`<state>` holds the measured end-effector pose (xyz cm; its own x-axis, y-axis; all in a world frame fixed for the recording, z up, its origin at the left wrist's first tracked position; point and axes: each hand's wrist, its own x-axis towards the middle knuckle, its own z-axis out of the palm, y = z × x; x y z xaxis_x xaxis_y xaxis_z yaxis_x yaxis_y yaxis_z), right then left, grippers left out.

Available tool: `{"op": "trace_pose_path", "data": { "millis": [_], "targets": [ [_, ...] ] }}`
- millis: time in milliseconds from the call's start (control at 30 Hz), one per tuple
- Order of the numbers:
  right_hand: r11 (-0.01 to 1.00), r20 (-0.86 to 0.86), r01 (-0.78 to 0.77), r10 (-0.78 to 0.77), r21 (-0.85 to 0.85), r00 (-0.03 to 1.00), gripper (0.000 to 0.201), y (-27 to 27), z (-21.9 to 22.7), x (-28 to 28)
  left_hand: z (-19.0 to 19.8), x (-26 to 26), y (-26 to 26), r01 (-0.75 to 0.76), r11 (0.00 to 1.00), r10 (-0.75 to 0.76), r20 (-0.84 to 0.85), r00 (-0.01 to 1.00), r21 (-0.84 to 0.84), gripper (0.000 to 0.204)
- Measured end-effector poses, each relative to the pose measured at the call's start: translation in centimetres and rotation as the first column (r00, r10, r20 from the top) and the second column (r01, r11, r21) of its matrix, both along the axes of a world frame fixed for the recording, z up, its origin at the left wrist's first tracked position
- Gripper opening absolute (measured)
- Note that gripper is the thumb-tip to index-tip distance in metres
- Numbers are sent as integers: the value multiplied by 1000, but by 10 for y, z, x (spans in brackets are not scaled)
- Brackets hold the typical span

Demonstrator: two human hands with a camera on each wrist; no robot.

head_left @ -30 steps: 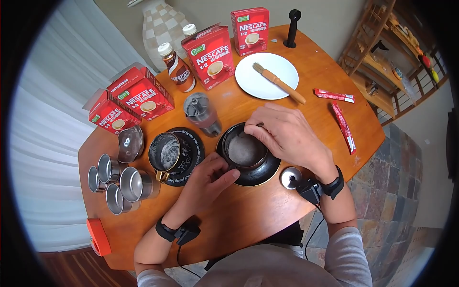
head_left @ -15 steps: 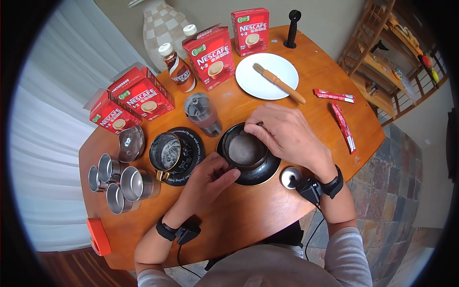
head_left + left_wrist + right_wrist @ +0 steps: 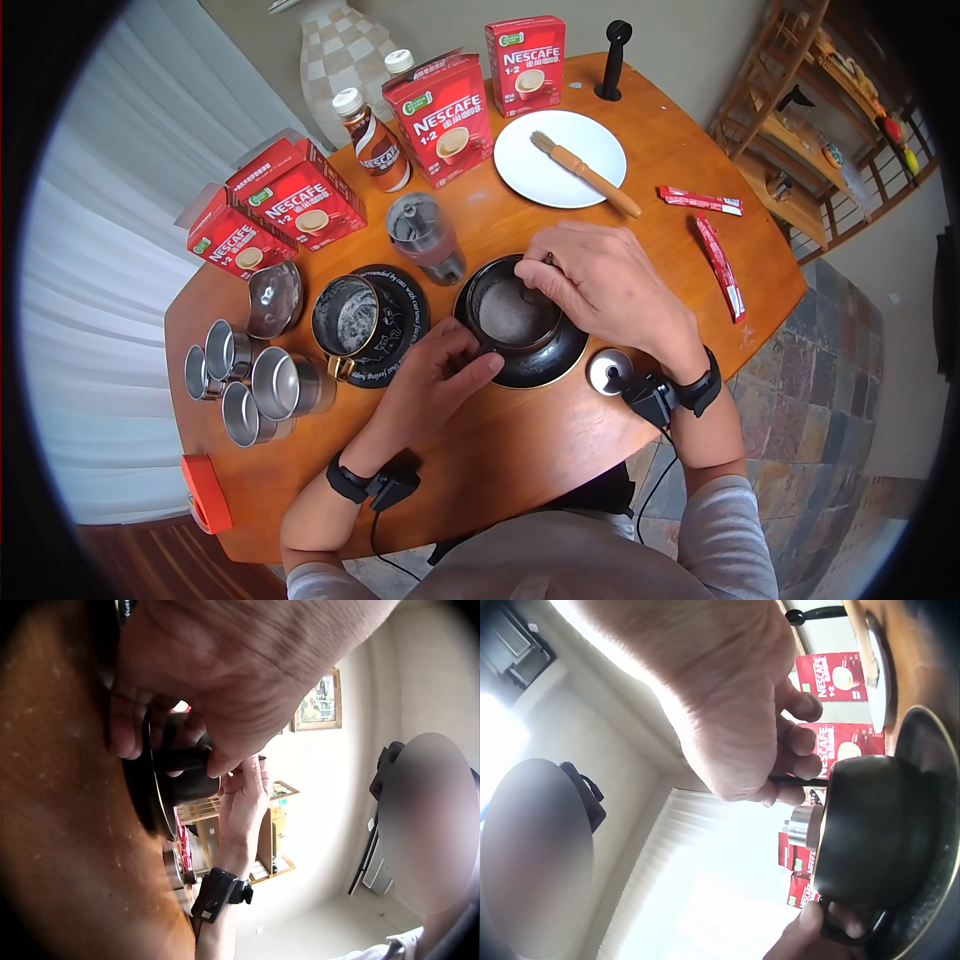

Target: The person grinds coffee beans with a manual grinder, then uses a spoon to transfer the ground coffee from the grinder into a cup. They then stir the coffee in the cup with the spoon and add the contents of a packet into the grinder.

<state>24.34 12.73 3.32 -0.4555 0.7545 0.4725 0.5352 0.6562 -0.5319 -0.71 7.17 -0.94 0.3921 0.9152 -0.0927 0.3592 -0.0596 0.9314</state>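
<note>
A black cup point(image 3: 505, 345) with frothy grey-looking liquid point(image 3: 513, 312) stands on a black gold-rimmed saucer point(image 3: 545, 370) at the table's middle. At the cup's left side, my left hand point(image 3: 435, 375) pinches its handle point(image 3: 832, 930) between thumb and fingers. Over the far right of the rim is my right hand point(image 3: 605, 285), its fingertips pinching a thin dark handle point(image 3: 802, 781) that reaches into the cup; its lower end is hidden. To the left, a second black cup point(image 3: 343, 318) with a gold handle and foamy residue rests on a lettered black saucer point(image 3: 400, 310).
Behind the cup stands a grey coffee grinder point(image 3: 425, 240). Several metal cups point(image 3: 285, 385) cluster left, near a glass bowl point(image 3: 273, 300). Nescafe boxes point(image 3: 440, 120) and a bottle point(image 3: 375, 145) line the back. A brush point(image 3: 585, 175) lies on a white plate point(image 3: 515, 165); red sachets point(image 3: 718, 265) lie right.
My right hand has shifted very slightly at the rim, still pinching the dark handle. The left hand and the cup stay in place.
</note>
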Motion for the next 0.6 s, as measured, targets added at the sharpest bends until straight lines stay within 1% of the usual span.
{"op": "trace_pose_path", "data": {
  "millis": [167, 267, 600],
  "targets": [
    [1000, 7, 8, -8, 1, 1000, 26, 0, -1, 0, -1, -1, 0, 0, 1000, 0, -20, 1000, 8, 30],
    [999, 10, 0, 1, -48, 1000, 26, 1, 1, 1, -2, -1, 0, -3, 1000, 3, -9, 1000, 9, 30],
    [1000, -19, 10, -10, -15, 1000, 26, 3, -3, -2, 1, 1, -2, -17, 1000, 17, 4, 1000, -26, 31]
  ]
}}
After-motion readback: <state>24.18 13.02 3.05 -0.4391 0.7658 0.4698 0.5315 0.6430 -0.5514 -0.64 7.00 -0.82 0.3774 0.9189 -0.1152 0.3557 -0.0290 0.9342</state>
